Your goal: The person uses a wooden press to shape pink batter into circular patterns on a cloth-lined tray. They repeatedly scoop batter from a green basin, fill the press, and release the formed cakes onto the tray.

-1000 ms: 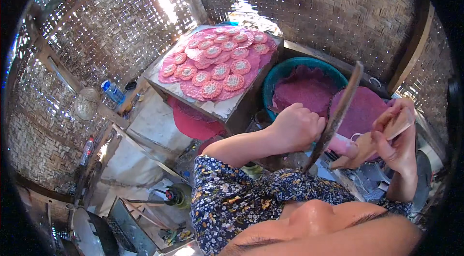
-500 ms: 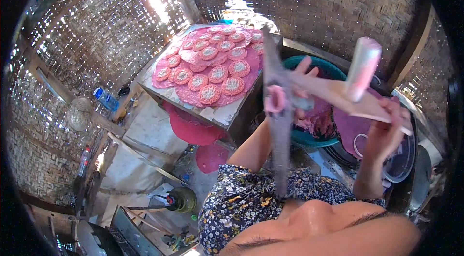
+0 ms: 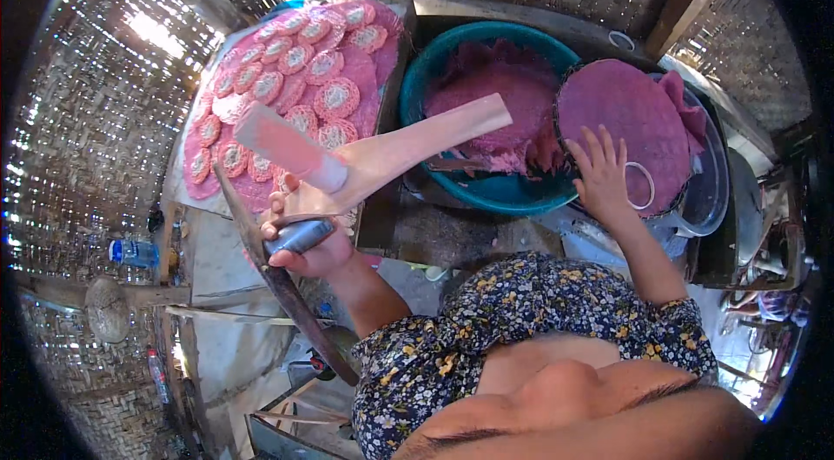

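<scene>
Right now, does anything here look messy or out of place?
Slightly: inside the teal basin, the pink material looks ragged and clumped toward the near side, unlike the flatter pink disc beside it. That may be normal.

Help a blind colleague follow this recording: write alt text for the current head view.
The person's left hand grips a flat wooden tool with a pinkish cylinder projecting from it, while the right hand is spread over a round pink sheet. To the left lie pink-and-white discs; between them and the sheet is a teal basin holding pink material.
</scene>
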The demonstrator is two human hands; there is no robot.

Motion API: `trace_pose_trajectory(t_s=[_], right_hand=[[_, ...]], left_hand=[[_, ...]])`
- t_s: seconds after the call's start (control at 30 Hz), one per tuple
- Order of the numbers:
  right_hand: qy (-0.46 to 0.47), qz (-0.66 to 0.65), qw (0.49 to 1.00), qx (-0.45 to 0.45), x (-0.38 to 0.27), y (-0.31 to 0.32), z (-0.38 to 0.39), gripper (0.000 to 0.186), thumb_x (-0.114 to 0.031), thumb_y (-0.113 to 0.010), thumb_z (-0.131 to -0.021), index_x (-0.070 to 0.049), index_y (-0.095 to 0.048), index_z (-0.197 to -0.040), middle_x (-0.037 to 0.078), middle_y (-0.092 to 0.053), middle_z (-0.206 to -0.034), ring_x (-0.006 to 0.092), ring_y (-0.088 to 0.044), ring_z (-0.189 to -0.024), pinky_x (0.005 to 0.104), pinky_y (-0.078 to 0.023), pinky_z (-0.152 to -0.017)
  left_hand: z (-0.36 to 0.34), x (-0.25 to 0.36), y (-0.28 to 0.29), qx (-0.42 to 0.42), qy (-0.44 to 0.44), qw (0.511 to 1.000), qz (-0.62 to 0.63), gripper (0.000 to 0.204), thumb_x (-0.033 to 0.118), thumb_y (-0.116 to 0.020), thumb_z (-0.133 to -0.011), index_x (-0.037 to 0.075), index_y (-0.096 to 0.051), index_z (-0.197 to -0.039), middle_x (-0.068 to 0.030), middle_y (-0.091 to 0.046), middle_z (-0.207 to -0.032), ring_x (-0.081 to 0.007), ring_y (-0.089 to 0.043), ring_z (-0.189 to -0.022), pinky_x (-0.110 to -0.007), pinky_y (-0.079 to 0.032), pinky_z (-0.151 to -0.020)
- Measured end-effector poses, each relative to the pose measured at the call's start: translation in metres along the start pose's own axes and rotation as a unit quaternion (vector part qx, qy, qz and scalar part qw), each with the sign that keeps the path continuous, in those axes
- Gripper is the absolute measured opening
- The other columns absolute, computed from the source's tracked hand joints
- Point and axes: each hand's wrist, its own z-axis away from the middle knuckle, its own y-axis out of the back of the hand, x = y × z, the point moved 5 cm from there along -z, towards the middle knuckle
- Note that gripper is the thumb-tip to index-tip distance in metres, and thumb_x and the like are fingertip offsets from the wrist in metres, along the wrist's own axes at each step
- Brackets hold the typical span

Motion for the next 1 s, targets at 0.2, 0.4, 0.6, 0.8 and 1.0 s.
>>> trace_pose_trajectory(t_s=[0.2,0.4,0.6,0.8,1.0], right_hand=[[-0.038,0.023,0.999,-0.013,0.026,0.004,0.006,0.072,-0.022,-0.068,-0.065,-0.019,-0.035,-0.13,0.01,-0.03,-0.135,0.0328,-0.021,-0.128,0.0577,-0.016,-0.101],[-0.06,-0.038,0.997,-0.015,0.025,0.005,-0.012,0.063,-0.024,-0.067,-0.069,-0.017,-0.042,-0.126,0.011,-0.04,-0.128,0.031,-0.031,-0.123,0.0499,-0.023,-0.1],[-0.081,-0.605,0.754,-0.242,-0.086,-0.052,-0.041,0.045,-0.035,-0.056,-0.082,-0.006,-0.051,-0.116,0.01,-0.057,-0.108,0.022,-0.053,-0.098,0.0337,-0.044,-0.081],[-0.288,-0.683,0.6,-0.301,-0.104,-0.098,-0.042,0.031,-0.029,-0.059,-0.08,-0.003,-0.062,-0.097,0.008,-0.061,-0.087,0.0151,-0.055,-0.072,0.03,-0.045,-0.06],[-0.276,-0.644,0.599,-0.388,0.008,-0.1,-0.004,0.017,-0.014,-0.065,-0.073,0.001,-0.065,-0.079,0.006,-0.062,-0.066,0.0147,-0.056,-0.058,0.0303,-0.044,-0.052]], left_hand=[[0.01,-0.004,0.02,0.054,0.031,0.995,0.084,0.036,0.043,-0.065,-0.075,0.016,-0.059,-0.098,-0.0088,-0.046,-0.106,-0.0273,-0.046,-0.105,-0.044,-0.051,-0.078],[0.014,0.0,0.019,0.07,0.017,0.997,0.022,0.036,0.048,-0.065,-0.073,0.019,-0.056,-0.093,-0.0003,-0.044,-0.104,-0.0229,-0.041,-0.108,-0.047,-0.032,-0.095],[0.015,0.0,0.009,0.065,0.02,0.998,-0.015,0.036,0.048,-0.067,-0.071,0.022,-0.056,-0.092,0.0,-0.041,-0.1,-0.0244,-0.042,-0.105,-0.046,-0.036,-0.09],[0.017,-0.001,0.005,0.115,-0.026,0.991,-0.066,0.035,0.048,-0.068,-0.07,0.023,-0.056,-0.092,-0.0003,-0.041,-0.102,-0.0252,-0.042,-0.105,-0.046,-0.035,-0.091],[0.019,-0.009,0.005,0.054,0.055,0.996,0.045,0.038,0.048,-0.068,-0.07,0.021,-0.057,-0.093,-0.0033,-0.046,-0.105,-0.0248,-0.044,-0.107,-0.047,-0.035,-0.094]])
